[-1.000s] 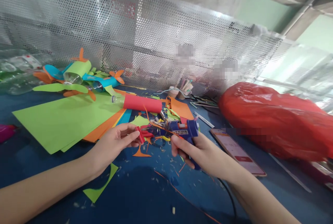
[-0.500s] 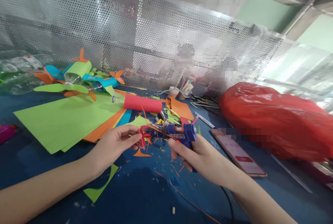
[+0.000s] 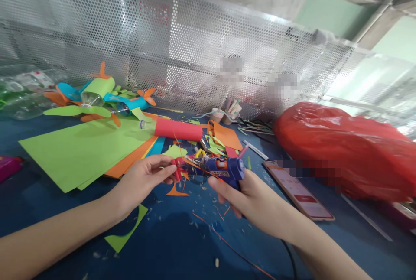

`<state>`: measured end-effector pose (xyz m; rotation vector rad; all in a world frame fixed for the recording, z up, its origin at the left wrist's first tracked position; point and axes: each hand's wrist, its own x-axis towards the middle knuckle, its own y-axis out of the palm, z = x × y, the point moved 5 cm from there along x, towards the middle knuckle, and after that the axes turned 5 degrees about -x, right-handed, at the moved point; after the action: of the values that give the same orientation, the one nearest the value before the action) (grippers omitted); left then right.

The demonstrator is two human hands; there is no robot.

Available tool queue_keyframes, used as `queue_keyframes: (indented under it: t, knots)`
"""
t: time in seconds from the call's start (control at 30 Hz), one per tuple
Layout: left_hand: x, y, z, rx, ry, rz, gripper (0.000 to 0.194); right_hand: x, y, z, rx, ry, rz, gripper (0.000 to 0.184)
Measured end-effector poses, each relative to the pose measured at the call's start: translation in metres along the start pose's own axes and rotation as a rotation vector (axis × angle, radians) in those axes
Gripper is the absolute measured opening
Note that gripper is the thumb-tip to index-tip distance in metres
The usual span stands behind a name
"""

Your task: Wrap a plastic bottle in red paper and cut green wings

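My right hand [image 3: 235,195] is wrapped round the grip of a blue hot glue gun [image 3: 224,168], its nozzle pointing left. Between the thumb and fingers of my left hand [image 3: 154,171] is a small red paper piece [image 3: 177,169]. The gun's nozzle end is right by that piece; whether they touch I cannot tell. Just behind lies a clear plastic bottle wrapped in red paper [image 3: 178,129]. Orange and green paper scraps [image 3: 177,190] lie under and around my hands.
Green paper sheets [image 3: 78,150] and finished-looking paper-and-bottle planes [image 3: 97,98] are on the left. A phone [image 3: 297,191] and a big red plastic bag [image 3: 344,150] sit on the right. A perforated metal screen [image 3: 201,50] stands behind, with people visible through it.
The glue gun has shifted slightly in my right hand's grasp, its nozzle staying near the red piece. My left hand has barely moved.
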<state>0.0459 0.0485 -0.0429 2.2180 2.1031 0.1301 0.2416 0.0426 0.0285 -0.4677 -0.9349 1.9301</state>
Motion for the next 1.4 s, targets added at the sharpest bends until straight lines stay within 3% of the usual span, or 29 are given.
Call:
queue_keyframes:
  t: [0.67, 1.0, 1.4]
  knots:
    - [0.001, 0.001, 0.004, -0.011, -0.031, 0.016, 0.019, -0.001, -0.005, 0.013, -0.093, -0.129, -0.076, 0.027]
    - [0.002, 0.0, 0.002, 0.003, -0.016, 0.001, 0.02, -0.003, -0.005, 0.017, -0.088, -0.152, -0.041, 0.022]
    - [0.003, -0.008, 0.0, -0.046, -0.003, -0.104, 0.026, -0.006, -0.003, 0.015, -0.054, -0.115, -0.022, 0.025]
